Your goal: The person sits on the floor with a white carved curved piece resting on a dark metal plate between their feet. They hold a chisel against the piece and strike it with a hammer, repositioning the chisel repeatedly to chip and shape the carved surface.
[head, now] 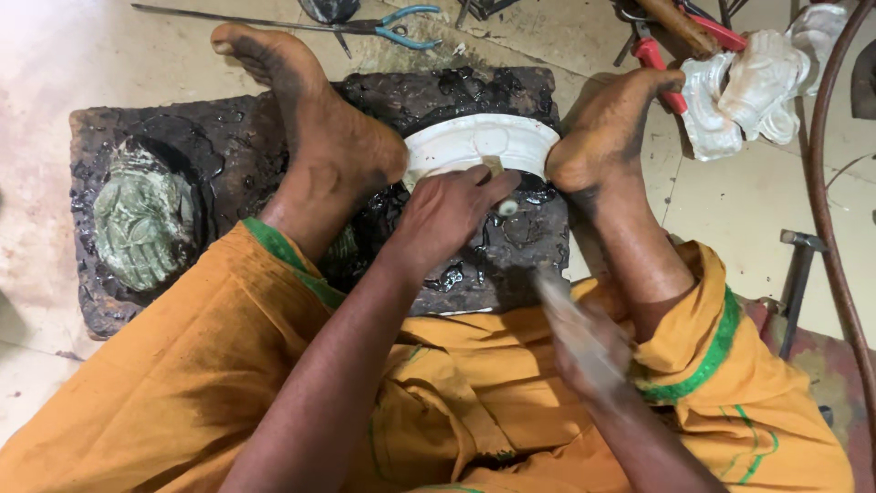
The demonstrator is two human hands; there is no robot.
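Observation:
My left hand [447, 215] is closed around a thin metal punch [507, 206], its tip resting on a white embossed metal plate [479, 146]. The plate sits on a black pitch-covered block [228, 137] and is held between my two bare feet [319, 128]. My right hand [593, 342] is blurred with motion and grips a hammer-like tool [570, 315] above my lap, lower right of the punch.
A greenish embossed relief [141, 224] is set into the block's left side. Pliers with blue handles [397, 27] and red-handled tools [657, 50] lie on the floor beyond. White embossed pieces [757, 87] lie at upper right, next to a brown hose [826, 183] and a hammer [798, 274].

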